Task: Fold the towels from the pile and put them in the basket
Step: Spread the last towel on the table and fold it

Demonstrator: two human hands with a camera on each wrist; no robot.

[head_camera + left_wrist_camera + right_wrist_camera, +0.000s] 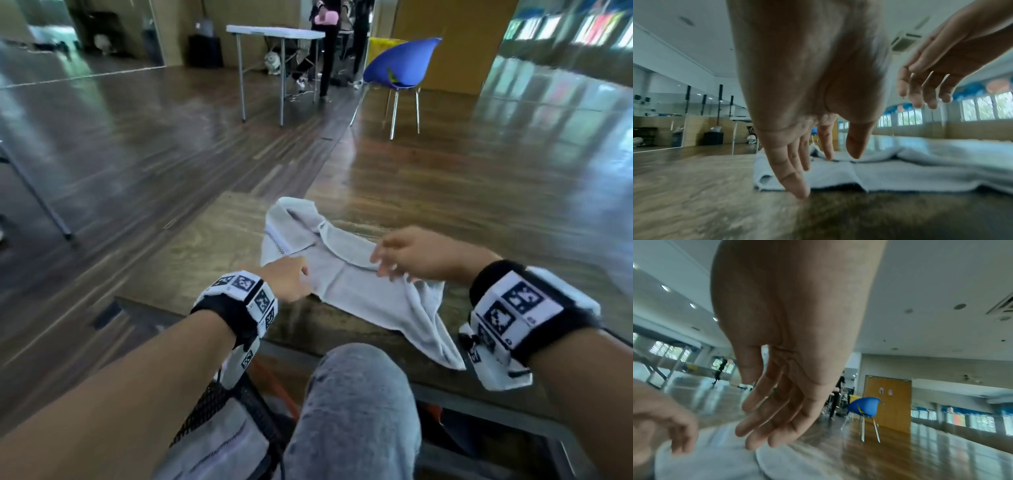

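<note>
A pale grey towel [359, 291] lies crumpled and partly folded on the wooden table [205, 246], one corner hanging over the near edge. My left hand [305, 274] is at the towel's left edge with straight fingers; in the left wrist view the hand [826, 170] points down, fingertips touching the towel [920, 175] and table. My right hand [383, 263] hovers just above the towel's middle, fingers loose and spread, holding nothing; the right wrist view shows this hand [760, 426] over the towel [719, 459]. A black mesh basket [212, 404] with grey cloth inside sits below the left forearm.
My knee in grey jeans [356, 394] is under the table's near edge. A blue chair [400, 65] and a white folding table [274, 32] stand farther back, with people [329, 51] beside them. A metal table leg [37, 198] slants at the left.
</note>
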